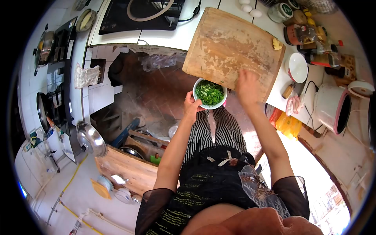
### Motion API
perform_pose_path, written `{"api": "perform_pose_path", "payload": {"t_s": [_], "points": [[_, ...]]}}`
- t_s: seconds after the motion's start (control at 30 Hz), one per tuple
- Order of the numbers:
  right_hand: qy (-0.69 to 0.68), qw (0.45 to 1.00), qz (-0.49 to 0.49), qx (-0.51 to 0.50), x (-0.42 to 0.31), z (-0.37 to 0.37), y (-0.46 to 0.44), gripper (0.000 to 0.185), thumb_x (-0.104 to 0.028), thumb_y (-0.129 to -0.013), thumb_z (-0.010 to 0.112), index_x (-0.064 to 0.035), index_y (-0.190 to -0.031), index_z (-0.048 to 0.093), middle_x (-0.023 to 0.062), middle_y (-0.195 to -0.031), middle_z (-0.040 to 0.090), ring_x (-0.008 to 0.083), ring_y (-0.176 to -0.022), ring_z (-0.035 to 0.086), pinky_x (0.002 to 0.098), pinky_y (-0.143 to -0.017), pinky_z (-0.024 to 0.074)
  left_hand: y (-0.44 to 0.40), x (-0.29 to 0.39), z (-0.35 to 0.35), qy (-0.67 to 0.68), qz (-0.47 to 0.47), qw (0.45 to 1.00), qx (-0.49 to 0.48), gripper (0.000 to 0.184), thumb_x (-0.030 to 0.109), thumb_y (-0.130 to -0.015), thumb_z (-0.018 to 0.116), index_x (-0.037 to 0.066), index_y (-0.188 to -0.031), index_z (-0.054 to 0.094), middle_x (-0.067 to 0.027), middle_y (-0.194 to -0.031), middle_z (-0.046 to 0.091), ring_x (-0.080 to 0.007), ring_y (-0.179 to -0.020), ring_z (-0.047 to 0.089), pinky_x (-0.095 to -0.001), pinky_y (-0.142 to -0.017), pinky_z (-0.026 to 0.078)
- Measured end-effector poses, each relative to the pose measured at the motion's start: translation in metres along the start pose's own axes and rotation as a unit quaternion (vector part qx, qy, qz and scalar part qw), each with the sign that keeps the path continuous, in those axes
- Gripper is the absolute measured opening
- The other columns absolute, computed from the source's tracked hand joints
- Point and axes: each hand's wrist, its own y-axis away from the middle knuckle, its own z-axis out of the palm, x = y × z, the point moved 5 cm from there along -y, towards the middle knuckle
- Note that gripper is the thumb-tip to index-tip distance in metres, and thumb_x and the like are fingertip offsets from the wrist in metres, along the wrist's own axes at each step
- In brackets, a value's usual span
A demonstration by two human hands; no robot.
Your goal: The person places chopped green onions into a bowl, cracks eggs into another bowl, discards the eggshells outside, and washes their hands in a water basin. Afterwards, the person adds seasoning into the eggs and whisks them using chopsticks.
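A white bowl (223,102) full of chopped greens (209,93) is held just off the front edge of the wooden cutting board (231,43). My left hand (192,106) grips its left rim, thumb on top. Over the board's front right part is my right hand (247,87), its fingers curled down near the wood; whether anything is in them is hidden. A small yellow piece (277,44) lies at the board's right edge.
An induction cooktop (139,15) is at the back left, eggs (255,13) behind the board. To the right are a white bowl (298,67), jars (280,12), bottles and a rice cooker (332,109). A metal lid (91,138) is at left.
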Motion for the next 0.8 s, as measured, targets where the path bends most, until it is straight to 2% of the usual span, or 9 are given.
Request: {"api": "perform_pose_path", "payload": {"t_s": [0.1, 0.17, 0.3, 0.37, 0.5, 0.57, 0.7, 0.77, 0.8], "points": [[-0.063, 0.988, -0.141, 0.027, -0.050, 0.013, 0.037, 0.044, 0.003, -0.072, 0.051, 0.0058, -0.116, 0.049, 0.0165, -0.114, 0.051, 0.0324, -0.109, 0.047, 0.0386, -0.091, 0.0438, -0.002, -0.003, -0.001, 0.005, 0.000, 1.000, -0.011, 0.050, -0.002, -0.072, 0.051, 0.005, -0.120, 0.040, -0.0108, -0.101, 0.059, -0.0223, -0.083, 0.063, -0.0380, -0.065, 0.059], [-0.165, 0.965, -0.200, -0.031, -0.077, 0.009, 0.044, 0.044, 0.001, -0.071, 0.053, 0.0056, -0.115, 0.050, 0.0151, -0.112, 0.051, 0.0298, -0.108, 0.047, 0.0370, -0.090, 0.0442, -0.002, -0.004, -0.001, 0.020, 0.004, 1.000, -0.014, 0.050, -0.002, -0.072, 0.051, 0.005, -0.120, 0.040, -0.0109, -0.100, 0.059, -0.0224, -0.083, 0.063, -0.0381, -0.065, 0.059], [-0.184, 0.963, -0.199, 0.004, -0.091, 0.003, -0.013, 0.042, -0.001, -0.071, 0.054, 0.0057, -0.112, 0.052, 0.0150, -0.110, 0.051, 0.0292, -0.106, 0.049, 0.0364, -0.089, 0.0445, -0.005, -0.002, -0.008, 0.016, 0.014, 1.000, -0.008, 0.050, -0.003, -0.072, 0.051, 0.004, -0.120, 0.040, -0.0113, -0.100, 0.059, -0.0229, -0.083, 0.063, -0.0383, -0.064, 0.059], [-0.130, 0.961, -0.241, 0.049, -0.098, 0.007, -0.040, 0.039, -0.002, -0.072, 0.053, 0.0055, -0.110, 0.053, 0.0146, -0.107, 0.052, 0.0284, -0.104, 0.050, 0.0363, -0.089, 0.0445, -0.002, 0.005, -0.006, -0.018, 0.001, 1.000, -0.016, 0.049, -0.002, -0.072, 0.048, 0.005, -0.119, 0.035, -0.0125, -0.106, 0.056, -0.0225, -0.089, 0.063, -0.0375, -0.069, 0.059], [-0.073, 0.960, -0.270, 0.031, -0.108, 0.020, -0.014, 0.036, -0.004, -0.073, 0.053, 0.0055, -0.108, 0.053, 0.0145, -0.106, 0.052, 0.0278, -0.104, 0.051, 0.0361, -0.088, 0.0451, -0.001, 0.012, -0.010, -0.009, 0.018, 1.000, -0.001, 0.046, -0.002, -0.072, 0.048, 0.004, -0.117, 0.038, -0.0117, -0.104, 0.055, -0.0227, -0.086, 0.063, -0.0376, -0.067, 0.059], [-0.131, 0.943, -0.307, 0.005, -0.104, 0.018, 0.025, 0.032, -0.005, -0.073, 0.054, 0.0045, -0.104, 0.056, 0.0138, -0.107, 0.052, 0.0269, -0.104, 0.051, 0.0358, -0.086, 0.0464, -0.001, 0.011, -0.014, -0.007, 0.018, 1.000, 0.001, 0.045, -0.002, -0.072, 0.048, 0.004, -0.116, 0.039, -0.0113, -0.103, 0.055, -0.0228, -0.085, 0.063, -0.0376, -0.067, 0.059], [-0.197, 0.933, -0.294, -0.058, -0.088, 0.010, 0.056, 0.029, -0.004, -0.072, 0.055, 0.0024, -0.100, 0.058, 0.0144, -0.109, 0.052, 0.0275, -0.102, 0.052, 0.0355, -0.083, 0.0473, -0.001, 0.011, -0.014, -0.004, 0.009, 1.000, 0.001, 0.048, -0.003, -0.071, 0.049, 0.004, -0.118, 0.039, -0.0122, -0.102, 0.057, -0.0232, -0.084, 0.063, -0.0383, -0.065, 0.059], [-0.204, 0.961, -0.188, -0.019, -0.063, 0.005, 0.048, 0.031, -0.001, -0.074, 0.060, 0.0013, -0.104, 0.056, 0.0145, -0.109, 0.052, 0.0302, -0.103, 0.051, 0.0373, -0.082, 0.0466, 0.002, 0.013, -0.012, -0.020, 0.005, 1.000, -0.010, 0.046, -0.002, -0.072, 0.048, 0.004, -0.116, 0.038, -0.0126, -0.102, 0.055, -0.0235, -0.084, 0.063, -0.0382, -0.066, 0.059], [-0.207, 0.966, -0.156, 0.018, -0.052, -0.007, 0.041, 0.028, -0.001, -0.076, 0.061, -0.0004, -0.103, 0.056, 0.0147, -0.104, 0.054, 0.0310, -0.097, 0.053, 0.0386, -0.079, 0.0464, 0.002, 0.011, -0.010, -0.026, 0.000, 1.000, -0.017, 0.046, -0.003, -0.071, 0.048, 0.003, -0.116, 0.038, -0.0130, -0.102, 0.055, -0.0237, -0.084, 0.063, -0.0383, -0.066, 0.059]]}}
